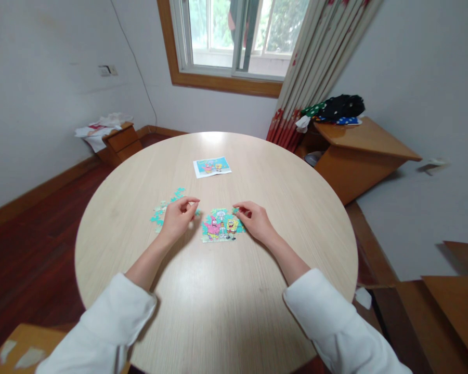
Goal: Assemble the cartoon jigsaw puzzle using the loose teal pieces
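Your hands are flanking a partly assembled jigsaw puzzle (213, 229), which is lying near the middle of the round tabletop (218, 306). Your left hand (175, 218) is curling loosely to the left of it, its thumb and forefinger bending toward each other; a teal bit is showing beside the thumb, and you cannot tell from this view whether those fingers are gripping it. Your right hand (256, 221) is hanging over the puzzle's upper right corner, thumb and fingers nearly closing together at the edge; whether they are pinching a piece or only touching one, you cannot tell. Three cartoon figures are showing on the joined part: a pink one at left, a pale one in the middle and a yellow one at right. Loose pieces (178, 194) are lying scattered around and beyond your left hand. Farther from you, a printed picture (213, 167) with similar figures is lying flat. White sleeves (115, 306) are covering your forearms partway.
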Tool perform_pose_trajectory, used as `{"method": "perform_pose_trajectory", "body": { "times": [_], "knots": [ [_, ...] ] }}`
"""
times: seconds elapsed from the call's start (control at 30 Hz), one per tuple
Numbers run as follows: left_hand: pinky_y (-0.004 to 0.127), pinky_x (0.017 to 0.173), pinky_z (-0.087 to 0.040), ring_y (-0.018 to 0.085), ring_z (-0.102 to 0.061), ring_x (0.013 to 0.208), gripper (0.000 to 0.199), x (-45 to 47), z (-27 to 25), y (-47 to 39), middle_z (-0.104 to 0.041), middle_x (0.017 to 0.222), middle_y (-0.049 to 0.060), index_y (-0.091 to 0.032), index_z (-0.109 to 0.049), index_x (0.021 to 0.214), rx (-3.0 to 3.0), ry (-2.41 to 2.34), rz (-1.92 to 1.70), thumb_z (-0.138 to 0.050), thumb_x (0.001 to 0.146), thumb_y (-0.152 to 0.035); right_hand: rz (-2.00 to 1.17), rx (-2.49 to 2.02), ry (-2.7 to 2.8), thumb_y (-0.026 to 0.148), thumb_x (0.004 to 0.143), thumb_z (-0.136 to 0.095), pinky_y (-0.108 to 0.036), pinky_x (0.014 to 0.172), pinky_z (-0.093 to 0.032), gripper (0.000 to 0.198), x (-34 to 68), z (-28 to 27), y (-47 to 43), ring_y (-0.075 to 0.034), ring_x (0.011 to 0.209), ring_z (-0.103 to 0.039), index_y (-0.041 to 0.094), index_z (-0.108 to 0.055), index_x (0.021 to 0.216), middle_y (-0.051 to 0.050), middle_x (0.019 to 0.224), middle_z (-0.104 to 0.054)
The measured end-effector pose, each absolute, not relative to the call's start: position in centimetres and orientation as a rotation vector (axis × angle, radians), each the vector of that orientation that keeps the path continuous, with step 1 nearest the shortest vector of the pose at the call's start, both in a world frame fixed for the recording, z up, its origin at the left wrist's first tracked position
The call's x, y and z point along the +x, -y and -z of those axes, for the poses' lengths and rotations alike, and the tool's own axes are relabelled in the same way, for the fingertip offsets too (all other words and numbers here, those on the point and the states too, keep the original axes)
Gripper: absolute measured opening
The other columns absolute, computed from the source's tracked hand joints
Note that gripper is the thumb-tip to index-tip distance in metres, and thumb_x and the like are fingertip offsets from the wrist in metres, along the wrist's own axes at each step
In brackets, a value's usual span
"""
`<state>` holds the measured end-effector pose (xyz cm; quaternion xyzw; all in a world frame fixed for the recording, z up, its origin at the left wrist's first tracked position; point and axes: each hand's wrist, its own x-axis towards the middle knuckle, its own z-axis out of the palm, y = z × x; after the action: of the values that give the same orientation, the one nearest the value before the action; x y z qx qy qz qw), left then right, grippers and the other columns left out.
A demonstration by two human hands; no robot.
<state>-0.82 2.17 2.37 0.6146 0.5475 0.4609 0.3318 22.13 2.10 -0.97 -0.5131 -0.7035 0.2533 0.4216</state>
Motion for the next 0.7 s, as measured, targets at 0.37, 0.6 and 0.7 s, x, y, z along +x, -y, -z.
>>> {"method": "perform_pose_trajectory", "body": {
  "times": [0.37,0.6,0.7],
  "knots": [
    [0.022,0.049,-0.037,0.011,-0.048,0.045,0.02,-1.05,-1.98,-2.42,-0.048,0.046,-0.005,-0.016,-0.066,0.085,1.606,-1.445,-1.217,-0.053,0.076,-0.028,-0.715,-1.316,1.724,0.022,0.076,-0.059,-0.028,0.065,-0.049,0.021,22.02,0.92,-2.1,-0.014,0.067,-0.058,0.016,-0.07,0.092,-0.005,0.078,-0.068],
    [0.022,0.048,-0.038,0.011,-0.049,0.045,0.022,-1.05,-2.1,-2.39,-0.049,0.046,-0.005,-0.015,-0.066,0.087,1.588,-1.453,-1.22,-0.051,0.077,-0.027,-0.709,-1.317,1.716,0.022,0.075,-0.06,-0.027,0.065,-0.049,0.022,22.05,1.04,-2.15,-0.013,0.065,-0.058,0.016,-0.07,0.093,-0.005,0.079,-0.069],
    [0.022,0.048,-0.038,0.011,-0.049,0.045,0.023,-1.08,-2.01,-2.43,-0.049,0.047,-0.005,-0.014,-0.066,0.088,1.594,-1.46,-1.222,-0.051,0.078,-0.027,-0.711,-1.323,1.717,0.021,0.074,-0.059,-0.028,0.065,-0.049,0.022,22.04,0.99,-2.11,-0.013,0.066,-0.058,0.016,-0.07,0.093,-0.005,0.079,-0.068]
  ]
}}
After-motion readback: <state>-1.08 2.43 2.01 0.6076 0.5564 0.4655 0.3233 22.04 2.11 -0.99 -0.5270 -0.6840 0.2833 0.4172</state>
